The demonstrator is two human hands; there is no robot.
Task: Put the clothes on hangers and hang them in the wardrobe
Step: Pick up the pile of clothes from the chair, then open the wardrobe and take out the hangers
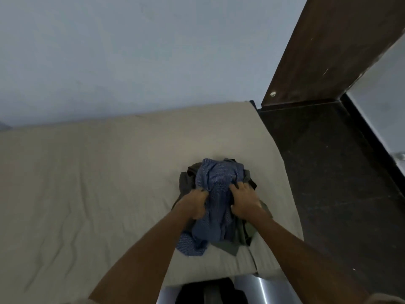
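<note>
Beige mattress [87,183] bare leftward; both hands' fingers clamped on blue shirt [215,189] atop grey clothes [228,244] near right edge.

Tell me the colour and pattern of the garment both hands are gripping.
Blue with fine, pale stripes: the shirt, seen in the head view, the only one.

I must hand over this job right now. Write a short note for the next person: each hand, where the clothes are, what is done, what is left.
Left hand: grips the blue shirt at its left side.
Right hand: grips the same shirt at its right side.
Clothes: the blue shirt lies bunched on top of a dark green garment, on the bed near its right edge.
Done: nothing hung yet, as far as this view shows.
Left: no hanger or wardrobe interior is in view; every garment still needs a hanger and hanging.
</note>
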